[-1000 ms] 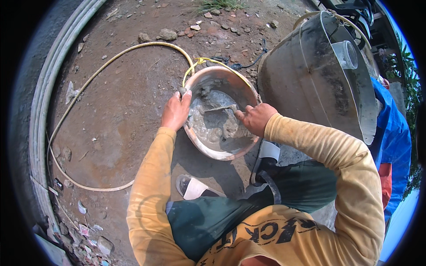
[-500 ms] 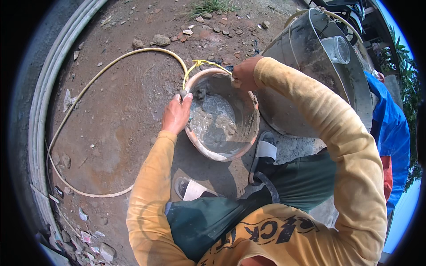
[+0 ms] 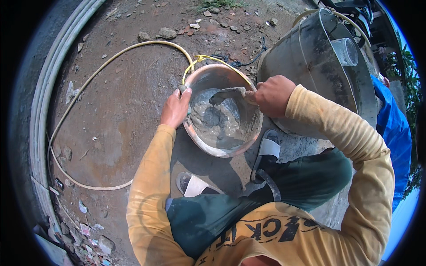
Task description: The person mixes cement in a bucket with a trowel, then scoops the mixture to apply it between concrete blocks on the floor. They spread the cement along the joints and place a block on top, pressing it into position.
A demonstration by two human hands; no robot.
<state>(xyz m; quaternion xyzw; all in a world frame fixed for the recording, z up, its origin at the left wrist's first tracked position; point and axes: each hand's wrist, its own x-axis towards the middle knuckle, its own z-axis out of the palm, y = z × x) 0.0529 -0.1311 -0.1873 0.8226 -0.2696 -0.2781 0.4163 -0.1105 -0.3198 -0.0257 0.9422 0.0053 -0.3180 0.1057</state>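
Bright sunlight casts dark shadows (image 3: 222, 173) on the ground (image 3: 106, 115); fisheye edges bend strongly.

Downward view from head (wide fisheye)

Blue tarp (image 3: 397, 128), green grass tuft (image 3: 216, 4), grey stone (image 3: 167, 33)

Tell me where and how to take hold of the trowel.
Best gripped, I'd judge, by its handle, from the right, where the right hand has it. The trowel lies with its blade pointing left over the wet grey mix and its handle toward the right rim of the bucket.
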